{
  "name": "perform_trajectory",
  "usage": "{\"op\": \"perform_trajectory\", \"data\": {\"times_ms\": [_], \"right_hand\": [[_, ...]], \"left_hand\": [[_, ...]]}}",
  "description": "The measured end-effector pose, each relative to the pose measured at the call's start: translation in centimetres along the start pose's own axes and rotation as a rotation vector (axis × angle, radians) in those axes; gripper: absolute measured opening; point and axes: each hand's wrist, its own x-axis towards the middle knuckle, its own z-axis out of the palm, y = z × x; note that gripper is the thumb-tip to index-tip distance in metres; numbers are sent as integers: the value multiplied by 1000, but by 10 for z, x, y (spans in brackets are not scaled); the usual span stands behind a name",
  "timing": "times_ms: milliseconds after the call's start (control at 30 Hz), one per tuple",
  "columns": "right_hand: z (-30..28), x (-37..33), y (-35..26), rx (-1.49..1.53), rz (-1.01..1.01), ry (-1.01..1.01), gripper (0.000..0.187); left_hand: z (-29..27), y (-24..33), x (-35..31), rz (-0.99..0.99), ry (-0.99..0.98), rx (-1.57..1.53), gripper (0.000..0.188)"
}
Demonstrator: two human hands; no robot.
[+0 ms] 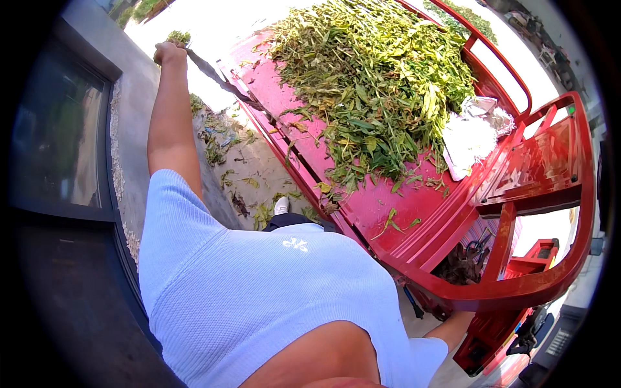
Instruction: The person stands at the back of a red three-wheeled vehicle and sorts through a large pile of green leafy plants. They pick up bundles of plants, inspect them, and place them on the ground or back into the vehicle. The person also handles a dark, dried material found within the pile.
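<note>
Left hand [171,53], upper left: fingers [164,46] curled round greens [178,37].
Loosened grip could drop them; right hand's fingers we cannot see.

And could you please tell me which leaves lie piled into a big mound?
The leaf heap on the red cart bed; the ground leaves lie thinly scattered.

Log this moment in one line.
left hand: outstretched, at greens, hold unclear | right hand: hidden behind red cart frame | leaves: heaped on cart bed | white sack: beside leaves
</note>
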Motion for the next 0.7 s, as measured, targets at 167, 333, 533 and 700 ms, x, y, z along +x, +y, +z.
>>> {"op": "perform_trajectory", "data": {"times_ms": [167,333,533,700], "right_hand": [[-22,-60,-20,652,116,-121,30],[-67,-214,-11,1045,269,-84,33],[-11,-363,5,1041,574,516,34],[142,-525,-135,632,524,-193,34]], "left_hand": [[-20,-9,117,-150,-155,-37,25],[-27,-63,197,-440,-501,-106,33],[-63,-83,259,-634,-506,-99,34],[-54,-83,234,-622,-586,5,30]]}}
